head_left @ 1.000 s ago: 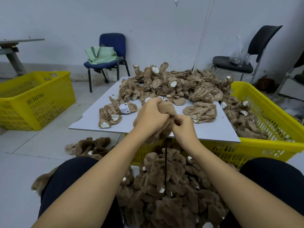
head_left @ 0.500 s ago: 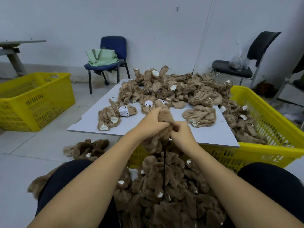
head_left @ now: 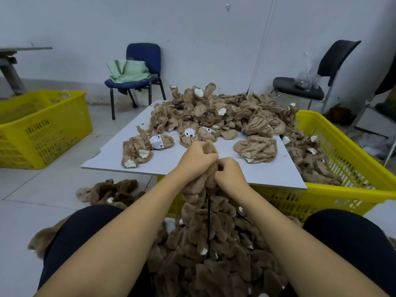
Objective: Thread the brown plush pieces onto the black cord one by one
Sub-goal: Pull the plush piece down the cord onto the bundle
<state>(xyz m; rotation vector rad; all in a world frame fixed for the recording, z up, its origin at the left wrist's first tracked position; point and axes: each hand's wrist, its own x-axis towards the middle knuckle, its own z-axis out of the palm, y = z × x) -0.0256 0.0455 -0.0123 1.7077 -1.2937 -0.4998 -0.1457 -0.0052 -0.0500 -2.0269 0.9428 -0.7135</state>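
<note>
Hands meet just in front of the near edge of the white board (head_left: 214,168), and from my remote seat I see both at work on one brown plush piece (head_left: 209,146). The left hand (head_left: 198,158) has its fingers curled round the top of the piece; the right hand (head_left: 230,173) pinches the fabric just beside it, and its fingertips appear to close on the cord's end, though the plush hides that point. Below the hands the black cord (head_left: 209,221) hangs straight down into the strung plush pieces (head_left: 214,254) heaped between my knees. Loose pieces lie in a pile (head_left: 225,112) along the board's far edge, with a small clump (head_left: 137,151) near its left edge and another (head_left: 256,147) toward its right edge. The board rests on a yellow crate (head_left: 353,189) that holds more plush. A second yellow crate (head_left: 40,129) stands well apart on the floor to the left.
</note>
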